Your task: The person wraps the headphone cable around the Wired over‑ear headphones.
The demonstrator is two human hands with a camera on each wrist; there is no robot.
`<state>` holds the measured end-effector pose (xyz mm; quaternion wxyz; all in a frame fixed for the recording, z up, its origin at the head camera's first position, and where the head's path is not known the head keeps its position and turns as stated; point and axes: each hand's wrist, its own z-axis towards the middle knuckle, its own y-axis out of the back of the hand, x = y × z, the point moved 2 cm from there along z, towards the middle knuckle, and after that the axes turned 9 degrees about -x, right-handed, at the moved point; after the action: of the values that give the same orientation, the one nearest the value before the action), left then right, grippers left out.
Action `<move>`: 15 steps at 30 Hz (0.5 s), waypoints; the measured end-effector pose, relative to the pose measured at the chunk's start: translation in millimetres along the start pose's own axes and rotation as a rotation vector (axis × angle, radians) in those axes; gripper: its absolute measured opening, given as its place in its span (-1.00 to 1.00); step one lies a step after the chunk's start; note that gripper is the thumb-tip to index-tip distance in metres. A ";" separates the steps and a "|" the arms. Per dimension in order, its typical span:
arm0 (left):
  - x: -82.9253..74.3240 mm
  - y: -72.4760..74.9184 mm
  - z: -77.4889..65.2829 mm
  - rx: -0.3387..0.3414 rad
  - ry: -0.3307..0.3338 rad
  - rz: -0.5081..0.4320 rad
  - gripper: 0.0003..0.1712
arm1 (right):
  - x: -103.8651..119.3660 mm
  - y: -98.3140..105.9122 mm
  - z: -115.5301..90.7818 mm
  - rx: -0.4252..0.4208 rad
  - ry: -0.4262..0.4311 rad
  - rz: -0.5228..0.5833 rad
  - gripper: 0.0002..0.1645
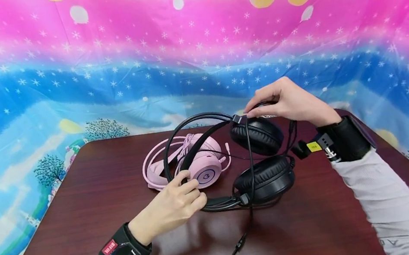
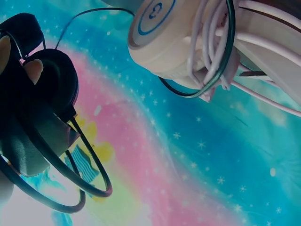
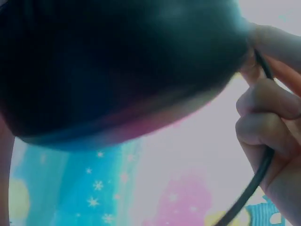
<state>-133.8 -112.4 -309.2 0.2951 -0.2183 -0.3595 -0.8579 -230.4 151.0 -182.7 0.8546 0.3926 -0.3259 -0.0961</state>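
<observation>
A pair of black over-ear headphones is raised off the table, its two ear cups toward the right. My left hand grips the headband at its left side. At the upper ear cup, my right hand pinches the headphones' black cable, which crosses in front of both cups and hangs toward the table's near side. The right wrist view shows that cable running through the curled fingers beside a large dark ear cup. Behind the headband lie pink headphones, partly covered by it.
Pink cord is bundled around the pink headphones, with a strand of black cable crossing them. An inline connector sits on the hanging cable. The dark red-brown wooden table ends at a printed cloth backdrop.
</observation>
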 end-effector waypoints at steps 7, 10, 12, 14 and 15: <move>-5.1 -0.8 -0.4 0.042 -0.036 0.018 -0.67 | -11.6 -12.9 6.1 -0.012 0.042 0.049 -0.83; -5.9 -1.0 -0.8 0.047 -0.050 0.027 -0.68 | -11.5 -17.6 7.7 -0.023 0.066 0.043 -0.83; -6.2 -0.6 -1.5 0.055 -0.053 0.031 -0.69 | -12.7 -18.6 9.2 -0.025 0.058 0.038 -0.83; -6.9 0.0 -1.5 0.055 -0.054 0.026 -0.69 | -15.8 -18.5 10.3 -0.019 0.016 0.056 -0.84; -7.4 0.6 -1.6 0.056 -0.053 0.024 -0.70 | -18.1 -18.3 10.5 -0.013 -0.011 0.072 -0.84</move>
<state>-128.2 -111.3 -314.3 0.3017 -0.2367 -0.3885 -0.8379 -249.2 139.9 -199.8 0.8583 0.3744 -0.3440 -0.0696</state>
